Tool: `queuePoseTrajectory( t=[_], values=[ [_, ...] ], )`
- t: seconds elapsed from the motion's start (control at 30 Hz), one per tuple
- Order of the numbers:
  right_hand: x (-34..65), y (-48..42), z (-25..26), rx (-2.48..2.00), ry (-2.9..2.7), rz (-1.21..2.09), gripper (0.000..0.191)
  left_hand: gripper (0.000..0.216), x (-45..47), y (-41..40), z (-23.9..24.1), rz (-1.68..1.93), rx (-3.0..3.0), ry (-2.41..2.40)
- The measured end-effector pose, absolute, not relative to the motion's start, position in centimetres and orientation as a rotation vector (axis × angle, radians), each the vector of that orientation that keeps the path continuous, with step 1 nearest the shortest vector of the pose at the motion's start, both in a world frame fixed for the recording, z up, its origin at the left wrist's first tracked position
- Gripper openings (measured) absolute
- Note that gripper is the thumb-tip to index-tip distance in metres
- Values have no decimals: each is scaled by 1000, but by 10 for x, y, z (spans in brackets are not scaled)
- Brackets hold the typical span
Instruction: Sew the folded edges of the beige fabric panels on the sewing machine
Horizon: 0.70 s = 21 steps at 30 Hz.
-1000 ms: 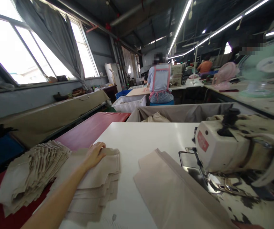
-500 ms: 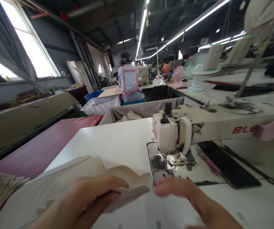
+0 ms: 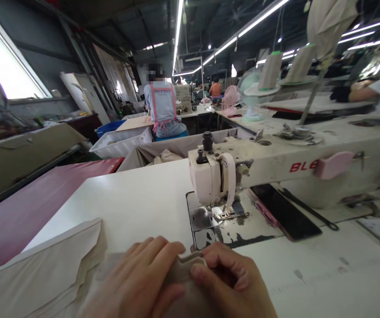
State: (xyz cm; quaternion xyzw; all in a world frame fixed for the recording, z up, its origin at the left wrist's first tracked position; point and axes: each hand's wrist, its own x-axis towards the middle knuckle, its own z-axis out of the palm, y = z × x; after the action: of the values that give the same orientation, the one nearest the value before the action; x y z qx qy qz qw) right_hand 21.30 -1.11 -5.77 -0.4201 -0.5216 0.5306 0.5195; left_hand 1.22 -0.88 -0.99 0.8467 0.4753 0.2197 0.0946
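1 fabric pc | edge pinched in r fingers | under l fingers, loosely bent, grip unclear

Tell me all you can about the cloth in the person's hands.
The cloth looks like plain, matte, greyish-beige fabric. Its far edge is wavy and looks folded or layered. The right hand pinches that edge; the left hand lies over its left side. It is nearer the viewer than the sewing machine, partly out of frame.
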Motion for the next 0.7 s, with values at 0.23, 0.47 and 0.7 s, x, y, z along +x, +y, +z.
queuePoseTrajectory(
  t=[0.23, 0.47, 0.7],
  values=[
    [227, -10, -57, -951, -1236, 1350, 17, 25, 48, -1, -21, 647, 2248, 1212],
    [245, -5, -45, -928, -1431, 1316, 8, 19, 48, 0, -20, 806, 2364, 1166],
    [242, -4, -52, -899, -1357, 1221, 12, 20, 51, 4, -26, 824, 2428, 1181]
  ],
)
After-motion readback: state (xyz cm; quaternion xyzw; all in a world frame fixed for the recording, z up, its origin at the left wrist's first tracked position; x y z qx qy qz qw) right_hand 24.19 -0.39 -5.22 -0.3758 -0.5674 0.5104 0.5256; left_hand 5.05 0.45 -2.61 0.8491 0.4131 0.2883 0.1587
